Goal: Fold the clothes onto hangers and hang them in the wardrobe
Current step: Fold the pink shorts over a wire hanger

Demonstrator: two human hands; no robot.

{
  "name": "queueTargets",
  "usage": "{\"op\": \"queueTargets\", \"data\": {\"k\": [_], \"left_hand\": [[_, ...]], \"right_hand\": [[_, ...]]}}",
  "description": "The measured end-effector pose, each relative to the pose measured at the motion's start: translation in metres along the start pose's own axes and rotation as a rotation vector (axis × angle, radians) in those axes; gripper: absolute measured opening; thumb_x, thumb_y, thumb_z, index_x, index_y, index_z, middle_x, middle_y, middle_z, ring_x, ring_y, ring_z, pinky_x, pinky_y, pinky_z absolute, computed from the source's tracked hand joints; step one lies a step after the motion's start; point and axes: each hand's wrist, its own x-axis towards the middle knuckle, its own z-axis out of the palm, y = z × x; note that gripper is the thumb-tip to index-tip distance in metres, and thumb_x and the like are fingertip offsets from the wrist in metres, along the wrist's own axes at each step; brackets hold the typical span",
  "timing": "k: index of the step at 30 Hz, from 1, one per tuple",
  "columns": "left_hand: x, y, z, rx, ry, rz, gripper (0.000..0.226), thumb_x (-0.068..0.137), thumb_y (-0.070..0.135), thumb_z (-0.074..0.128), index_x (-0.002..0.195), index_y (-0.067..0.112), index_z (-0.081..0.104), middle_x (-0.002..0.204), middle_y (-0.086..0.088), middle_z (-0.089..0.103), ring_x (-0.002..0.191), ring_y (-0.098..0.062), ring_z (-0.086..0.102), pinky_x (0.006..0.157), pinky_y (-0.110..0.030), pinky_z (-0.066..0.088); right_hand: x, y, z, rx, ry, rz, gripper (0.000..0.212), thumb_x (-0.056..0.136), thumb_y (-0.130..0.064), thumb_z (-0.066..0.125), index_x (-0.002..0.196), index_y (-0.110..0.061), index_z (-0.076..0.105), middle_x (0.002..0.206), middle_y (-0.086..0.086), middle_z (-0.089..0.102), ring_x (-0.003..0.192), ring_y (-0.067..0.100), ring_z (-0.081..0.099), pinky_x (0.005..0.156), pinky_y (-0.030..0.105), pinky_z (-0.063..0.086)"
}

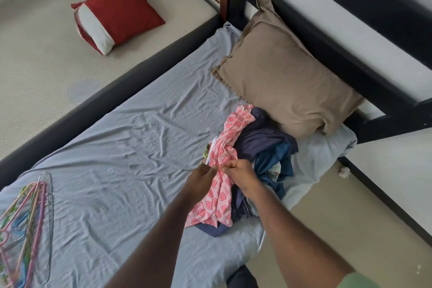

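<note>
Head view, looking down along a bed [131, 138] covered with a wrinkled grey sheet. A heap of clothes [264, 154] lies near the bed's right edge, just below a tan pillow [287, 84] that rests at the head end against the dark bed frame [327, 37]. Topmost in the heap is a pink patterned garment [224, 170]; navy and teal garments lie beneath and to its right, touching the pillow's lower corner. The left hand [202, 179] and right hand [238, 174] meet over the pink garment, each with fingers curled and pinching its fabric; the grip of both is clamped on the cloth. A white hanger [211, 152] shows partly at the garment's left side; most of it is hidden by fabric and the left hand. A bundle of coloured hangers [28, 222], pink, blue, green and bare wire, lies at the bed's near left corner, cut off by the picture's left edge. The broad middle of the sheet between hangers and heap lies bare. A second bed with a red pillow [117, 11] stands beyond the left edge. Floor shows to the right of the bed. A small green-patterned item beside the white hanger is too hidden to identify.
</note>
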Motion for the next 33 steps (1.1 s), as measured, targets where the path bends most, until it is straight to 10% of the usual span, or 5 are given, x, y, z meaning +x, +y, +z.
{"op": "queueTargets", "data": {"k": [8,12,21,24,33], "left_hand": [[0.023,-0.014,-0.015,0.099,0.019,0.034,0.038,0.104,0.043,0.046,0.118,0.012,0.062,0.118,-0.017,0.066,0.111,-0.037,0.063,0.079,-0.041,0.049],[0.021,-0.037,-0.006,0.087,0.004,0.049,0.034,0.105,0.039,0.046,0.116,0.012,0.063,0.108,-0.007,0.066,0.096,-0.025,0.062,0.079,-0.036,0.049],[-0.046,-0.055,-0.025,-0.577,-0.09,-0.119,0.033,0.103,0.052,0.043,0.099,0.025,0.064,0.101,0.009,0.063,0.095,-0.003,0.058,0.086,-0.032,0.047],[-0.066,-0.057,-0.034,-1.031,-0.154,-0.213,0.046,0.103,0.048,0.045,0.097,0.015,0.077,0.095,-0.004,0.073,0.086,-0.016,0.07,0.079,-0.034,0.056],[-0.133,-0.068,-0.052,-0.682,-0.091,-0.13,0.026,0.087,-0.002,0.045,0.08,0.008,0.067,0.069,-0.005,0.05,0.055,-0.015,0.044,0.056,-0.027,0.035]], "right_hand": [[0.029,0.003,0.013,-0.607,0.418,-0.281,0.022,0.096,-0.015,0.055,0.097,-0.007,0.074,0.105,0.015,0.064,0.095,0.029,0.059,0.077,0.031,0.043],[0.067,-0.001,0.022,-0.728,0.17,-0.168,0.031,0.096,-0.027,0.062,0.122,-0.011,0.071,0.14,0.013,0.054,0.128,0.031,0.052,0.104,0.037,0.045],[-0.071,-0.015,0.041,0.307,-0.151,-0.041,0.017,0.055,-0.007,0.048,0.039,-0.013,0.053,0.044,0.003,0.045,0.047,0.014,0.041,0.053,0.026,0.034],[-0.151,0.007,0.058,0.337,-0.278,-0.04,0.028,0.059,-0.005,0.049,0.038,-0.023,0.045,0.043,-0.004,0.032,0.04,0.007,0.027,0.047,0.025,0.018],[-0.208,0.027,0.071,0.212,-0.065,0.024,0.025,0.068,-0.012,0.084,0.061,-0.019,0.061,0.071,0.014,0.06,0.063,0.023,0.058,0.058,0.03,0.045]]}}
